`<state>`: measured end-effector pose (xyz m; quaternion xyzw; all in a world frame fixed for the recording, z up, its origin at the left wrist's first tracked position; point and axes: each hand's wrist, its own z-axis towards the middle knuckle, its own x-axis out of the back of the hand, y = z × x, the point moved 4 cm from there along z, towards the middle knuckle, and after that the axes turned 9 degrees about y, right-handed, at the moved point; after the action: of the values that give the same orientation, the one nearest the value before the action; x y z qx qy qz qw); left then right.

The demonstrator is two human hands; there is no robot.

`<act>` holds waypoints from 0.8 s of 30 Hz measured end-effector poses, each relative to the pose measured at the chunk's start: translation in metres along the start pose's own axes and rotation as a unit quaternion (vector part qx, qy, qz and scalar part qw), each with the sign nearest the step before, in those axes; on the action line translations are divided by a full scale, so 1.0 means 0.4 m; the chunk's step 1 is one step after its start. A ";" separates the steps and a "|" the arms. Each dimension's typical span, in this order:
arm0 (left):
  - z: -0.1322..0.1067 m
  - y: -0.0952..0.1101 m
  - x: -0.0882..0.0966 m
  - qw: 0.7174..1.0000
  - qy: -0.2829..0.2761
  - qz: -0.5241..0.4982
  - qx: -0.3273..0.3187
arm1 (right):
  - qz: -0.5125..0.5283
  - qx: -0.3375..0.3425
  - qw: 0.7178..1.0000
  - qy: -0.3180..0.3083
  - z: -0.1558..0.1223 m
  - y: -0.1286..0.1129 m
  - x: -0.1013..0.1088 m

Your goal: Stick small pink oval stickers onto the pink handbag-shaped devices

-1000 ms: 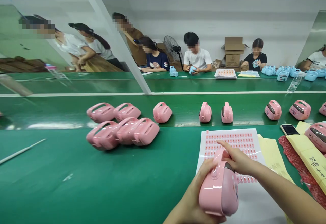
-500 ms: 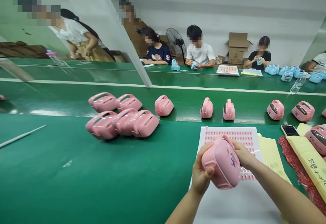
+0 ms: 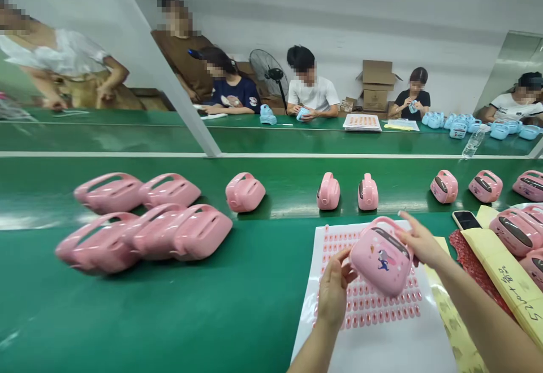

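Observation:
A glossy pink plastic case with a carry handle (image 3: 380, 258) hangs in the air between my hands, its printed face toward me with a small cartoon figure on it. My left hand (image 3: 333, 289) supports its lower left side. My right hand (image 3: 419, 241) grips its upper right side near the handle. Below them lies a white sheet of small pink stickers (image 3: 365, 305), not touched by the case. Part of the sheet is hidden by the case and my left hand.
Several pink cases stand in two groups on the green conveyor belt (image 3: 271, 299), with another row beyond. To the right are a phone (image 3: 465, 220), a yellow envelope (image 3: 504, 274) and red patterned cloth (image 3: 475, 262). Co-workers (image 3: 313, 87) sit across the belt handling blue cases.
The pink case has risen and turned, its printed face now up toward me. My right hand has moved to its upper side. The whole view has swung, shifting the belt's cases left.

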<state>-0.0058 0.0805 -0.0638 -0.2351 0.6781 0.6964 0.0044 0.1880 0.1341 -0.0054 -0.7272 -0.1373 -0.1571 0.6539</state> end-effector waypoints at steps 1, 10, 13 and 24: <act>0.008 -0.014 0.001 1.000 -0.011 0.018 0.016 | -0.029 0.027 0.998 0.045 0.023 -0.018 0.039; 0.004 -0.063 -0.027 0.977 -0.111 0.182 0.015 | -0.394 0.022 0.876 0.277 0.320 -0.105 0.156; 0.006 -0.064 -0.026 0.971 -0.116 0.211 -0.003 | -0.402 0.015 0.875 0.269 0.366 -0.079 0.128; 0.001 -0.070 -0.027 0.973 -0.113 0.202 0.006 | -0.362 0.112 0.907 0.184 0.343 -0.155 -0.063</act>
<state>0.0127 0.0867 -0.0867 -0.0127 0.7110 0.7007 -0.0580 0.1466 0.2772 0.0277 -0.5078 -0.2850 -0.4974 0.6430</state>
